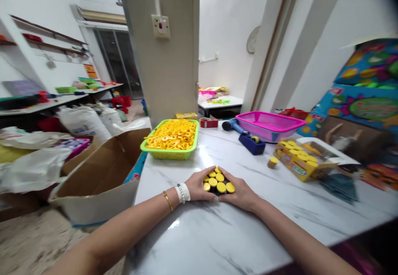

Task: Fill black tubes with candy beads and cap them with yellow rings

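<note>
My left hand (200,186) and my right hand (241,192) press in from both sides on a cluster of small round containers with yellow lids (220,178). The containers stand upright and packed together on the marbled table, their bodies dark where they show between the lids. My fingers curve round the far side and my thumbs almost meet at the near side. To the right, a single yellow-lidded container (273,162) stands apart, beside an open yellow display box (298,159) holding several more with the same lids.
A green basket (169,154) heaped with yellow rings stands at the table's left. Behind are a blue tape dispenser (252,143), a pink basket (270,128) and a red tape roll (208,122). A large open carton (102,171) sits left of the table; a dark cloth (338,187) lies right.
</note>
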### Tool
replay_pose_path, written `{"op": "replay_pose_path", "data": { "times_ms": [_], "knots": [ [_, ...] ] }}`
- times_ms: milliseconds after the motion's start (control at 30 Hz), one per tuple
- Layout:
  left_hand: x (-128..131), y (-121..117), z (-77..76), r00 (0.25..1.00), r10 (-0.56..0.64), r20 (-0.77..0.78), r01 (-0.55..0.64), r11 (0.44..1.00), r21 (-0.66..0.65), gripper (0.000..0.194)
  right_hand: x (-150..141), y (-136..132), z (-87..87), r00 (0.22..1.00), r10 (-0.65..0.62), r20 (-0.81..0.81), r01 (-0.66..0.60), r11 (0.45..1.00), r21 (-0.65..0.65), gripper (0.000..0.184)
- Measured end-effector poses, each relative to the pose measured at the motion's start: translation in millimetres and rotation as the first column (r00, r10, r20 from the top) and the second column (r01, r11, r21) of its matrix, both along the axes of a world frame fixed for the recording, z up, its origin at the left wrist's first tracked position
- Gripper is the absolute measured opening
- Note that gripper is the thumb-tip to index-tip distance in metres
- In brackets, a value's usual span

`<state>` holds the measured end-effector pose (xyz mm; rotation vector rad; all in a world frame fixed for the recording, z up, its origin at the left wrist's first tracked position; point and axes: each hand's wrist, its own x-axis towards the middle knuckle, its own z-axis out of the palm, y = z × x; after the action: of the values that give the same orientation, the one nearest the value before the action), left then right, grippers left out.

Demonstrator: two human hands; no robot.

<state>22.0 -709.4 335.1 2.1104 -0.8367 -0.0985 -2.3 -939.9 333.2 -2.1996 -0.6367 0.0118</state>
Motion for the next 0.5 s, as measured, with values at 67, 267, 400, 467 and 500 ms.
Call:
{"op": "replay_pose_path", "data": {
  "times_ms": [67, 267, 400, 467, 500],
  "knots": [
    [12, -27, -1.4, 0.998, -0.057, 0.003, 0.057, 0.998, 0.003, 0.11, -1, -26, 2.5, 0.999, -0.051, 0.003, 0.051, 0.999, -0.005, 0.099],
    [41, -118, -1.8, 0.967, -0.252, 0.026, 0.252, 0.967, -0.027, 0.115, -14, -103, 2.3, 0.972, -0.236, 0.023, 0.237, 0.968, -0.079, 0.098],
    [44, -150, -0.8, 0.948, -0.317, -0.006, 0.317, 0.948, 0.02, 0.123, -22, -126, -15.6, 0.919, -0.394, -0.019, 0.39, 0.915, -0.106, 0.105],
    [45, -152, -1.6, 0.948, -0.318, -0.023, 0.318, 0.948, 0.027, 0.131, -21, -132, -27.2, 0.908, -0.418, 0.032, 0.419, 0.9, -0.123, 0.111],
    [45, -150, -2.3, 0.951, -0.308, -0.027, 0.309, 0.951, 0.034, 0.134, -19, -134, -32.4, 0.907, -0.417, 0.064, 0.422, 0.897, -0.133, 0.113]
  ]
}}
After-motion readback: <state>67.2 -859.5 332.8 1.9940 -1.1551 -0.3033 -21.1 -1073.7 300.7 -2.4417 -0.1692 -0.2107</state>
